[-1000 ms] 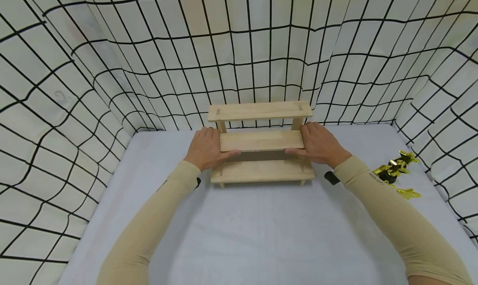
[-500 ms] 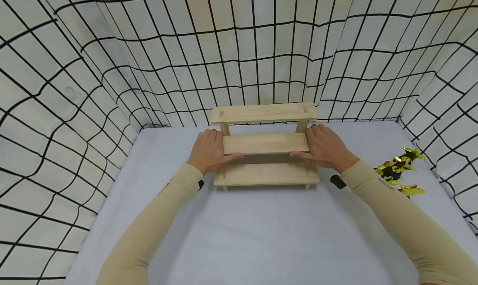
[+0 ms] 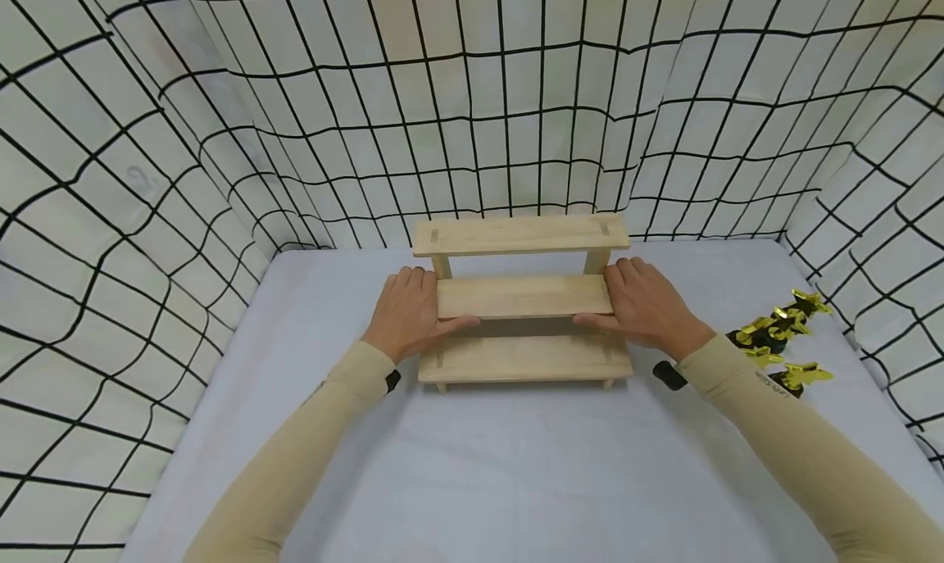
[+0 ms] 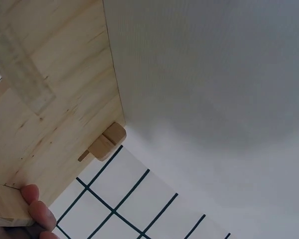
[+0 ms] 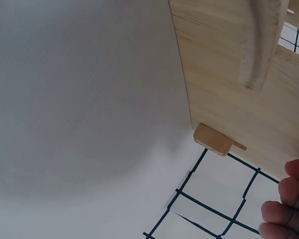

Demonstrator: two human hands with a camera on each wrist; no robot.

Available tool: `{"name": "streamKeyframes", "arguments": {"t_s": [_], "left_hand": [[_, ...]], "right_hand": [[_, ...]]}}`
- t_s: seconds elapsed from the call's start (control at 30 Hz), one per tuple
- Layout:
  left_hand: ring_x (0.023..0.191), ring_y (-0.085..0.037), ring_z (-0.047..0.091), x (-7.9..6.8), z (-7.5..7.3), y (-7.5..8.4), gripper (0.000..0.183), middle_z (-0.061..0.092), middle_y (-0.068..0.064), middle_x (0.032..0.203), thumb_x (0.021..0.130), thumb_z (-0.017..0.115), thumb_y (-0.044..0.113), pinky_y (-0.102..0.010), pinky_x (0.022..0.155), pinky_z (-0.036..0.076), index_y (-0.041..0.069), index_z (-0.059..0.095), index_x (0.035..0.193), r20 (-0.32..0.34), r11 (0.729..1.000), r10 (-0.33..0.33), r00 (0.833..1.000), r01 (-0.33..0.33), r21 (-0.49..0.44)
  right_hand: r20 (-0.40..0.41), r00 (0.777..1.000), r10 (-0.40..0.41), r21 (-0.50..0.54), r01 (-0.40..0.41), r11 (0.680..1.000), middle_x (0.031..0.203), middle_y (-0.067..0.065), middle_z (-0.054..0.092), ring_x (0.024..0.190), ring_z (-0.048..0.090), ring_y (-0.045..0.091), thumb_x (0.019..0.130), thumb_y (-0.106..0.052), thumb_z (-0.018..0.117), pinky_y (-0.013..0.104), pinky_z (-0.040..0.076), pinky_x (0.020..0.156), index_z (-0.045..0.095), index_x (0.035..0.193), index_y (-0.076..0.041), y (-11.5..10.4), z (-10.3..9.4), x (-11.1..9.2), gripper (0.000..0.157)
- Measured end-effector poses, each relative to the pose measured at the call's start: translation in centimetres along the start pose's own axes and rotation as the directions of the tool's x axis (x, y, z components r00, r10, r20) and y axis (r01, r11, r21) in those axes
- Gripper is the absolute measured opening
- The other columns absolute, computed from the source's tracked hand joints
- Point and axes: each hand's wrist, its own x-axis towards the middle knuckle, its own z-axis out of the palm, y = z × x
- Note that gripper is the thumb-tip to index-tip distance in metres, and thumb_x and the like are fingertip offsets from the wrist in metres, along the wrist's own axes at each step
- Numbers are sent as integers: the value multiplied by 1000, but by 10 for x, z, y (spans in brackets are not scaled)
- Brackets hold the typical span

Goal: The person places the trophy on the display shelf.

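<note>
Three pale wooden boards make up the tiered step shelf [image 3: 524, 299], which is near the far side of the white-covered table [image 3: 472, 473], close to the black netting [image 3: 542, 79]. Both hands grasp its middle board [image 3: 494, 299]: the left hand [image 3: 408, 311] has the left end, the right hand [image 3: 643, 307] the right end, each thumb lying along the near edge. In the left wrist view, curled fingertips [image 4: 41, 213] show against a board end; the right wrist view shows bent fingers too, though the wood they meet is mostly cut off.

The shelf looks like dry, bare softwood: stiff, probably light for its width, and not slippery. Its likely weak spots are the slotted joints where uprights meet boards, so twisting one end could strain them. Holding both ends of the middle board seems sound, being central and balanced; the overhanging top board would probably make it tip. Gold star ornaments [image 3: 787, 324] stand well apart, on the right.
</note>
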Motion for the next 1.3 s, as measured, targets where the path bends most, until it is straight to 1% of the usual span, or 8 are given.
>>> {"name": "streamKeyframes", "arguments": {"t_s": [0.13,0.3,0.5,0.63,0.83,0.9,1.1,1.3], "left_hand": [[78,-31,51,-7,0,3,85,59,-14,85,74,70,83,-39,71,40,1,57,95,-28,1000,20,999,-20,-3],[75,-30,49,-15,1,4,83,57,-13,81,72,73,81,-38,69,39,2,57,92,-64,999,41,997,-41,-1],[73,-29,49,-25,1,5,84,56,-12,80,72,71,83,-37,68,38,2,56,91,-74,998,53,996,-54,-15],[74,-29,50,-31,-1,8,84,55,-11,79,71,73,82,-36,68,37,3,56,92,-86,997,69,994,-71,-24],[75,-28,50,-33,-2,10,83,54,-11,80,72,73,82,-35,67,36,3,55,91,-110,995,90,990,-93,-25],[75,-28,50,-33,-2,10,83,54,-10,79,71,73,82,-34,66,35,3,55,91,-121,995,100,988,-102,-12],[75,-28,51,-33,-3,10,84,55,-11,80,72,71,84,-34,66,35,3,56,91,-123,993,116,986,-115,20],[77,-29,52,-33,-2,9,85,57,-12,82,73,69,84,-35,67,37,2,57,92,-117,994,108,987,-104,36]], "right_hand": [[-14,1000,-5,3,5,1000,82,17,61,74,55,31,84,-83,57,41,47,69,60,98,4,-2,0,-9,88],[-21,1000,3,10,-3,1000,84,17,62,77,57,32,84,-80,62,42,48,71,61,102,4,-7,0,-17,86],[-38,999,3,17,-2,1000,82,15,61,74,55,29,86,-91,42,40,47,69,61,100,4,-13,0,-26,98],[-71,997,-4,23,5,1000,78,14,59,70,52,26,85,-91,43,38,44,65,60,97,4,-16,-1,-33,97],[-106,994,-7,30,10,1000,77,13,58,69,51,26,86,-92,37,36,43,63,60,95,3,-18,-2,-37,98],[-111,994,-10,30,14,999,77,13,58,69,51,26,87,-91,40,36,42,63,60,96,3,-18,-2,-38,97],[-73,997,7,35,-5,999,81,14,59,72,53,26,81,-79,66,37,44,65,61,100,4,-18,-6,-39,85],[-24,1000,11,49,-10,999,85,14,61,76,54,26,82,-75,69,37,45,68,62,105,4,-18,-10,-38,83]]}}
